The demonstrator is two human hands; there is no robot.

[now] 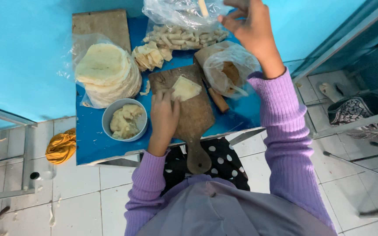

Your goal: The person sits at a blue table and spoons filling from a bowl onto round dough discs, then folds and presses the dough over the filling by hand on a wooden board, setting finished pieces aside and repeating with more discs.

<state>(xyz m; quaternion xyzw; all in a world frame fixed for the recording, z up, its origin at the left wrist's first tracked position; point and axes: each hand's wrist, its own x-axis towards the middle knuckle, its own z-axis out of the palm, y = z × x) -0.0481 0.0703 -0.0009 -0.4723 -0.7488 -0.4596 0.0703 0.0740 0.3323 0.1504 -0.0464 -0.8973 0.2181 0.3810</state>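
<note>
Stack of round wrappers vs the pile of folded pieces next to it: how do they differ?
The stack of round wrappers is flat, whole discs, tall and wide, sitting in an open clear bag. The pile of folded pieces is smaller, loose and bare on the blue table. The stack looks paler; the pile is more yellowish. Both are thin dough sheets, beyond the cutting board.

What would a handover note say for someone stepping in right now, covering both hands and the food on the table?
Left hand: flat on the wooden board, touching a folded wrapper piece.
Right hand: raised at the clear bag, pinching a pale stick.
Round wrappers stacked at the left; filling bowl beside the board.
Done: rolled pieces piled at the back.
Left: the stack looks largely unused.
</note>
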